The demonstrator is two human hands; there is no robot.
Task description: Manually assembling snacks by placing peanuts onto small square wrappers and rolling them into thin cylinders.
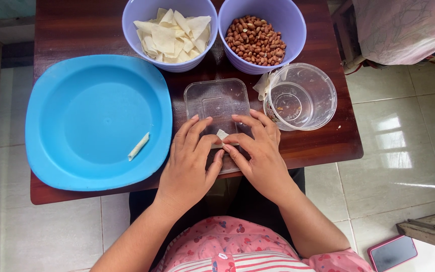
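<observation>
Lying on the blue plate [71, 90] at the left is one rolled wrapper [139, 146]. Beside it, the left hand [190, 161] and right hand [258, 151] meet fingertip to fingertip, pinching a small pale wrapper piece [222, 134] over a clear lid [217, 103]. Behind stand a bowl of wrappers [169, 32], a bowl of peanuts [262, 35], and, rightmost, a clear tub [300, 95].

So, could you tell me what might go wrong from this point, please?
1. The clear lid under both hands reaches the table's near edge; pressing hard might tip or slide it off.
2. The small wrapper piece pinched between the fingertips looks thin and could tear or unroll.
3. The clear round container sits right by the right hand; a sideways move might knock it toward the table's right edge.
</observation>
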